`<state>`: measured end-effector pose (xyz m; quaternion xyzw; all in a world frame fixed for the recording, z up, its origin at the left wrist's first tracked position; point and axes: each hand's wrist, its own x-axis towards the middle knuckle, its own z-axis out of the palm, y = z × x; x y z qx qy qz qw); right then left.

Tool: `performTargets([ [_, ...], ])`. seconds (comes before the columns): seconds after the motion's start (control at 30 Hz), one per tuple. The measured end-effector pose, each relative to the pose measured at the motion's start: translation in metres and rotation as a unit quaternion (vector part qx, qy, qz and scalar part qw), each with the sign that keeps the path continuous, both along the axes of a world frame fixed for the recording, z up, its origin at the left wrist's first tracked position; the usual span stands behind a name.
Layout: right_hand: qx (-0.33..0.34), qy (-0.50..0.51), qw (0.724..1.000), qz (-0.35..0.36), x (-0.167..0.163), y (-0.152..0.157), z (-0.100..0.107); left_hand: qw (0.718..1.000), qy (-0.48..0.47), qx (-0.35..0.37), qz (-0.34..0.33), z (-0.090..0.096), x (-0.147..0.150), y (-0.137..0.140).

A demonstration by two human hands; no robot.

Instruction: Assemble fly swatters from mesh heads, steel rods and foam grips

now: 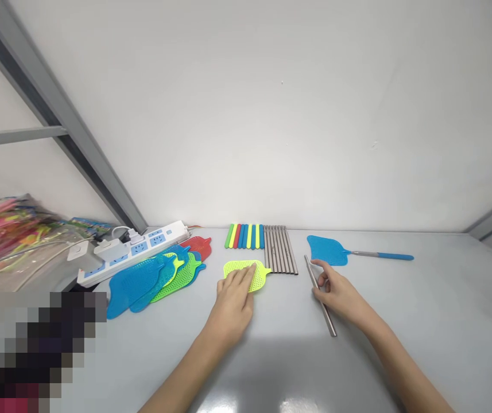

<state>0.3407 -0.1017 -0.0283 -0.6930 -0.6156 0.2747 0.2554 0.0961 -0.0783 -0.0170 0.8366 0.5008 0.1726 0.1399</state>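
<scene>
My left hand (236, 298) lies over a yellow perforated fly swatter head (256, 278), fingers across its top and the thumb mostly hidden. The head's narrow socket points right. In my right hand (334, 289), a silver metal tube (326, 314) is pinched between thumb and fingers, slanting from upper left to lower right. Just behind, a row of similar metal tubes (278, 249) lies side by side. To their left sits a row of coloured handle sleeves (244, 236) in green, yellow, red and blue. A whole blue fly swatter (327, 250) rests beyond my right hand.
Overlapping swatter heads (136, 284) in blue, green, yellow and red are spread at the left. Behind them runs a white power strip (142, 246) with plugs and cables. Plastic bags of colourful items (17, 235) are piled at far left. A pale wall (289, 143) borders the grey table (444, 321).
</scene>
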Motion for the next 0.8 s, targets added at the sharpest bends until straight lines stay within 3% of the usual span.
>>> performTargets([
  [0.33, 0.029, -0.028, 0.993, -0.114, 0.02, 0.006, -0.002, 0.996, 0.076, 0.003, -0.036, -0.01, 0.0, 0.0],
  [0.67, 0.029, -0.021, 0.992, -0.124, 0.025, 0.008, -0.003, 0.994, 0.096, 0.039, -0.038, -0.01, 0.001, 0.002],
  [0.8, 0.069, 0.047, 0.985, -0.152, 0.027, 0.009, -0.002, 0.993, 0.098, 0.057, -0.014, -0.016, 0.002, 0.004],
])
